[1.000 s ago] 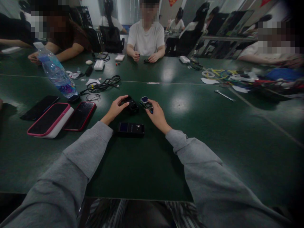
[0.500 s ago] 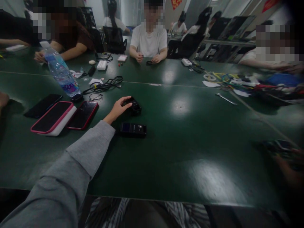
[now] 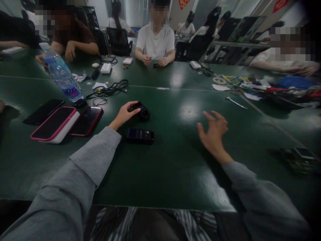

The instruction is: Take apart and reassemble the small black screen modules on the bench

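My left hand (image 3: 127,113) has its thumb and fingers around a small black handheld device (image 3: 144,112), which rests on the green table (image 3: 170,174). A second black device with a small screen and buttons (image 3: 140,135) lies just nearer to me, untouched. My right hand (image 3: 214,132) hovers over the table to the right of both devices, fingers spread and holding nothing. At the far right lies a green circuit board with a small screen (image 3: 298,159), blurred.
To the left are several phones, one red-edged (image 3: 87,121), and a tilted water bottle (image 3: 62,73). Black cables (image 3: 112,88) lie beyond. A wrench (image 3: 236,102) and a heap of coloured wires (image 3: 273,88) sit at the right. Other people sit around the table.
My right hand has moved from the circuit board at the right edge leftward over the table, leaving the board behind. My left hand stays on the same black device.
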`<state>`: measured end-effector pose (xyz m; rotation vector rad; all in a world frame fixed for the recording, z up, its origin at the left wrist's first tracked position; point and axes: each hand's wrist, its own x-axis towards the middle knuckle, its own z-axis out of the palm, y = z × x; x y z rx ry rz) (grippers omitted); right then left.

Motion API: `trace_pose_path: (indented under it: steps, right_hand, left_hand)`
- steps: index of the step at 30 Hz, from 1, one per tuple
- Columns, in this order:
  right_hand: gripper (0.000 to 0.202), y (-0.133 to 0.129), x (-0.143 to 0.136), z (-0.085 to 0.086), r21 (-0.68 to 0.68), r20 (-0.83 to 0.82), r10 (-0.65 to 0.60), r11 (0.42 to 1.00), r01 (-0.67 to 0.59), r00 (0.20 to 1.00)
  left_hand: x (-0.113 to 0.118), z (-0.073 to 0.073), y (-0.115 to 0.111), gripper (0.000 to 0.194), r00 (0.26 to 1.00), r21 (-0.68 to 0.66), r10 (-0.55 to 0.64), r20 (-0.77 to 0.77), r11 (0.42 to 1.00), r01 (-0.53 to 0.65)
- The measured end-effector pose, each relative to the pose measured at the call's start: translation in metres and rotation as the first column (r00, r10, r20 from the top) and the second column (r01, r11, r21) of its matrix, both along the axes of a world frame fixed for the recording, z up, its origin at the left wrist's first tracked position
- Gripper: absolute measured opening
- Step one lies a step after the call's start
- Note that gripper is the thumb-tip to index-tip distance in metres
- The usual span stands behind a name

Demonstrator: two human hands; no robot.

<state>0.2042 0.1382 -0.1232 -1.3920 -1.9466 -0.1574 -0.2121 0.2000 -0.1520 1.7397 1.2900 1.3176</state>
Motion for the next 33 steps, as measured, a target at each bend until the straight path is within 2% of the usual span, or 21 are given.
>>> trace_pose_path:
  steps: [2,5,8,12,21,33]
  right_hand:
    - [0.053,0.015,-0.06,-0.005,-0.03,0.093,0.143,0.99,-0.141,0.985]
    - [0.052,0.031,-0.138,-0.008,-0.061,0.155,0.349,0.937,-0.343,0.924]
    - [0.049,0.036,-0.172,-0.007,-0.095,0.219,0.47,0.883,-0.461,0.855]
    - [0.044,0.037,-0.17,-0.008,-0.133,0.226,0.502,0.865,-0.484,0.835]
    - [0.044,0.041,-0.166,-0.009,-0.182,0.108,0.55,0.83,-0.527,0.828]
    - [0.036,0.042,-0.167,-0.012,-0.16,0.053,0.519,0.848,-0.506,0.853]
  left_hand:
    - [0.002,0.002,-0.002,0.05,1.0,-0.003,-0.009,-0.021,1.0,0.009]
    - [0.004,0.004,-0.002,0.046,0.999,0.001,-0.046,-0.021,0.999,0.046]
    - [0.006,0.004,-0.001,0.044,0.996,0.019,-0.087,0.033,0.996,0.087]
    - [0.008,0.008,-0.004,0.04,0.993,0.011,-0.094,0.065,0.996,0.093]
    - [0.009,0.012,-0.007,0.037,0.996,-0.013,-0.071,0.05,0.997,0.072]
    - [0.009,0.013,-0.01,0.035,0.994,-0.043,-0.078,0.074,0.996,0.081]
